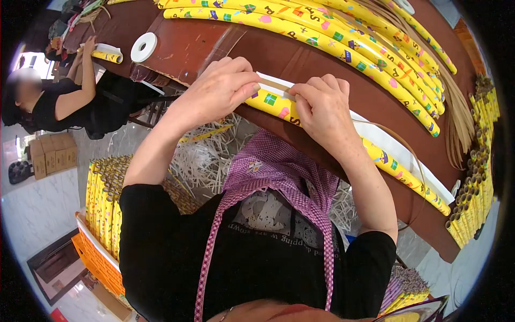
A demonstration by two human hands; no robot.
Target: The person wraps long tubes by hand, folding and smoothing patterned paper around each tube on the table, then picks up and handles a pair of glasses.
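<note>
A partly unrolled roll of yellow wrapping paper (383, 156) with coloured gift prints lies along the near table edge, its white underside (365, 129) showing. My left hand (225, 88) is closed over the roll's left part, fingertips at the white edge. My right hand (324, 107) pinches a narrow brown strip (278, 83) against the white paper. The strip runs between both hands. Its thin tail loops out past my right wrist and hangs over the roll. My fingers hide parts of the strip and the roll.
Finished yellow rolls (343, 40) lie across the brown table (214, 43). Loose brown strips (456, 118) hang at the right. A white tape roll (144, 47) lies at the left. Upright rolls (102, 204) fill an orange crate (96, 257). A co-worker (59, 102) handles another roll.
</note>
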